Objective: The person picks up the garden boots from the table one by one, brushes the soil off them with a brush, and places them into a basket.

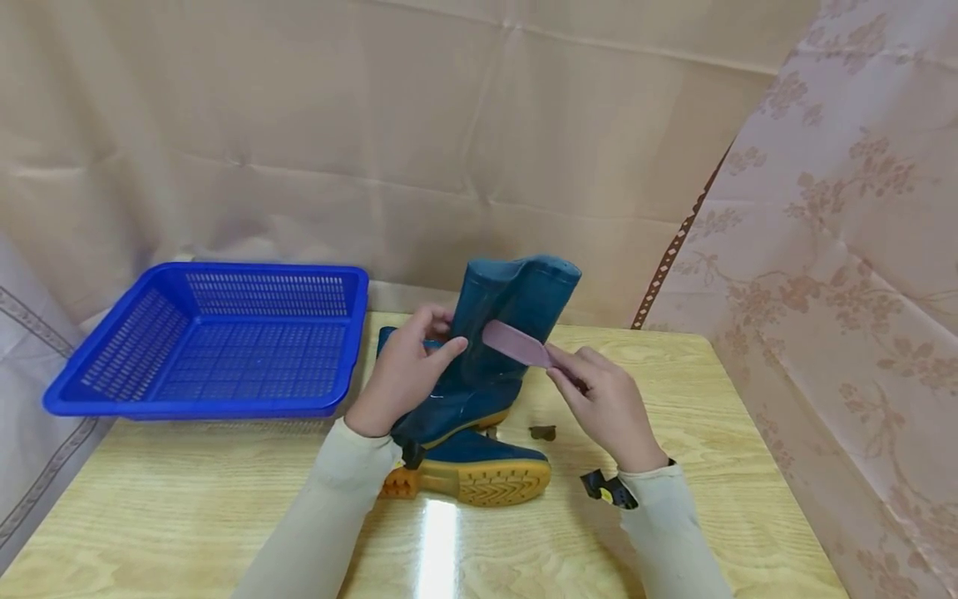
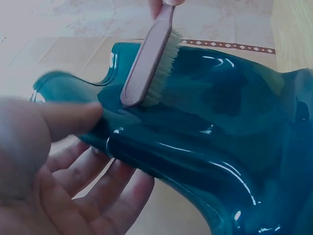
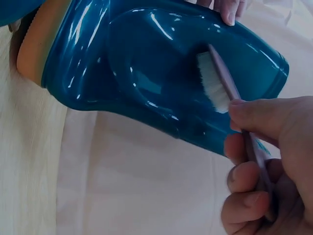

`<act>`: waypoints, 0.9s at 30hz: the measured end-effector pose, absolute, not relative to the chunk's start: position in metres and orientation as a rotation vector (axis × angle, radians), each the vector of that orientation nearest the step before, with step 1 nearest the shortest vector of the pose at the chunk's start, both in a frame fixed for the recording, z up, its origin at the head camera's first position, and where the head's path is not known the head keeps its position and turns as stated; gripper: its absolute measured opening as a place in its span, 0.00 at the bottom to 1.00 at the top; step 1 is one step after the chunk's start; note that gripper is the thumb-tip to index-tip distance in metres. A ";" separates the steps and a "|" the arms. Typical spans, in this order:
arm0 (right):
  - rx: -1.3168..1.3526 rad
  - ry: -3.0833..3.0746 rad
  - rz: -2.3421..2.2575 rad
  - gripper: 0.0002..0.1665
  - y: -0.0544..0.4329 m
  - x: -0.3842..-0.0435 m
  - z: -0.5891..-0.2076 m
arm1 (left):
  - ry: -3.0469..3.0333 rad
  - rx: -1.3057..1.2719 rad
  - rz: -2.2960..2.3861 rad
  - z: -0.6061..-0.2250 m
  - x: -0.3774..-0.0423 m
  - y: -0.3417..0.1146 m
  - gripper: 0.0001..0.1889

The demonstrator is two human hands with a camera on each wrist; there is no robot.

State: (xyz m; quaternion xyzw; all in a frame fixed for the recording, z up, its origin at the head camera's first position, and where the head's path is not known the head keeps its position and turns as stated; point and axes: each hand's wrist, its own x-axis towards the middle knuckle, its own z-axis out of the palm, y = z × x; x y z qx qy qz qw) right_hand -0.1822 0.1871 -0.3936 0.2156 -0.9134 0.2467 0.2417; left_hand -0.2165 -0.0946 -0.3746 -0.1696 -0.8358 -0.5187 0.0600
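A teal rubber boot (image 1: pixel 500 333) with a yellow sole stands on the table, its shaft leaning to the right. My left hand (image 1: pixel 407 366) holds the shaft at its left edge, thumb (image 2: pixel 73 120) on the front side and fingers behind. In my right hand (image 1: pixel 604 403) is a mauve scrub brush (image 1: pixel 516 344), gripped by its handle. Its white bristles (image 3: pixel 213 83) meet the shaft's surface. A second rubber boot (image 1: pixel 490 481) lies on its side in front of the first, with its patterned yellow sole toward me.
To the left sits a blue plastic basket (image 1: pixel 348 349) with slotted walls. A small dark brown piece (image 1: pixel 542 433) lies on the wooden table (image 1: pixel 696 466) right of the boots. A beige cloth (image 1: pixel 374 125) hangs behind, and a flowered cloth (image 1: pixel 853 274) borders the right side.
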 end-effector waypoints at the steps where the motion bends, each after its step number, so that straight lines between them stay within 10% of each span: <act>1: 0.604 -2.464 0.676 0.20 0.187 -0.182 -0.394 | -2.537 -0.537 -1.568 -0.375 -0.217 -0.095 0.18; 27: 0.528 -2.593 0.695 0.19 0.199 -0.183 -0.396 | -2.585 -0.570 -1.528 -0.377 -0.218 -0.091 0.17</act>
